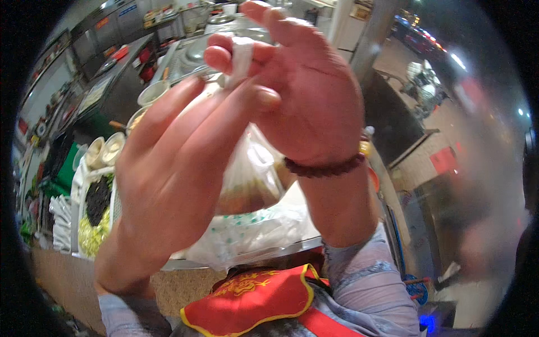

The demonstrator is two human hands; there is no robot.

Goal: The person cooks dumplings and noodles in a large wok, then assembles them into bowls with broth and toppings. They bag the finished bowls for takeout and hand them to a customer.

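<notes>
A clear plastic bag [248, 185] with brownish food in its bottom hangs below my two hands, above the counter. The bag's stretched, twisted top [242, 57] passes as a whitish strip across the fingers of my right hand [313, 92]. That hand is raised with its palm towards me and its fingers curled; a dark beaded bracelet [324, 167] circles the wrist. From the left, my left hand [168, 181] reaches over to the neck of the bag, its back towards me. Its fingertips are partly hidden, and so is the exact grip.
Thin plastic bags [257, 240] with green print lie at the counter's front edge. At left stands a white basket [114, 202] with dark and yellow-green shredded food, near several pale containers [113, 147]. Steel cooking equipment [200, 52] lies beyond. A post [374, 46] rises at right.
</notes>
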